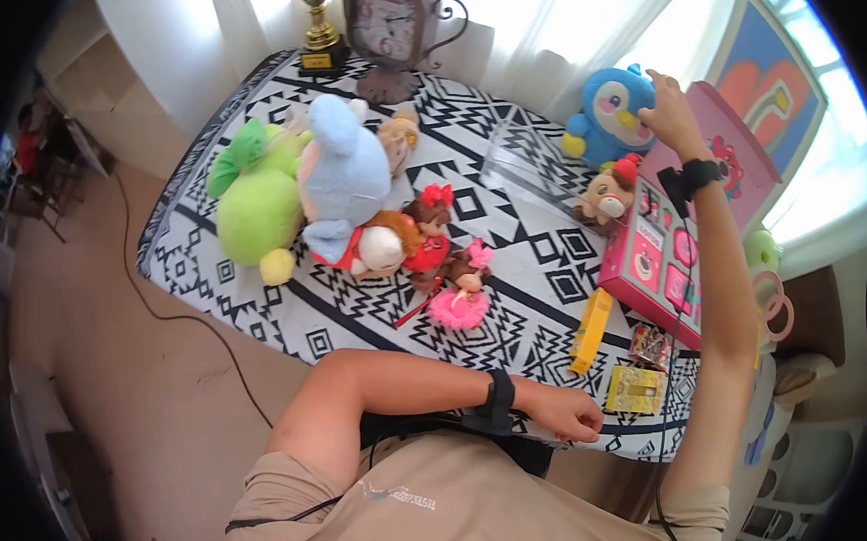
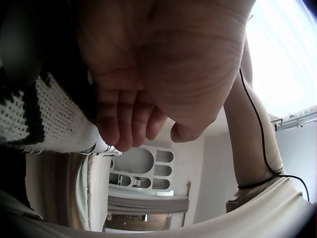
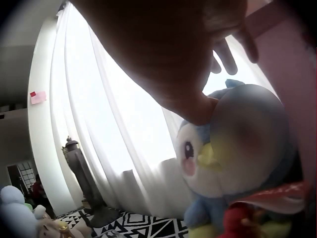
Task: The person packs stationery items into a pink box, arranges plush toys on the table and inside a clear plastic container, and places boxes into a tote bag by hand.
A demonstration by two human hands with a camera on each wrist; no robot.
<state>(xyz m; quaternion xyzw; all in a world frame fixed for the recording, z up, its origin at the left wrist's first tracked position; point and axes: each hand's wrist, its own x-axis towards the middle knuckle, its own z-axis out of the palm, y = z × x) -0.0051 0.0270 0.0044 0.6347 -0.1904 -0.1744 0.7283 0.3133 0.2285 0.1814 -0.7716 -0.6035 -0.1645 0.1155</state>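
My right hand (image 1: 668, 112) is raised at the blue penguin plush (image 1: 609, 119), beside its head. In the right wrist view the hand (image 3: 183, 54) has its fingers spread, and its thumb appears against the head of the penguin plush (image 3: 225, 171); firm contact cannot be told. My left hand (image 1: 563, 412) lies at the table's front edge, holding nothing; in the left wrist view its fingers (image 2: 131, 121) hang loosely curled. A brown horse plush (image 1: 606, 196) sits just below the penguin, next to a pink box (image 1: 647, 265) with its lid raised.
Green (image 1: 257, 219) and pale blue (image 1: 346, 175) plushes and several dolls sit at the left. A clear tray (image 1: 530, 164) lies mid-table. A clock (image 1: 391, 22) and trophy (image 1: 318, 29) stand behind. Yellow packets (image 1: 591, 331) lie near the front; a cable crosses the box.
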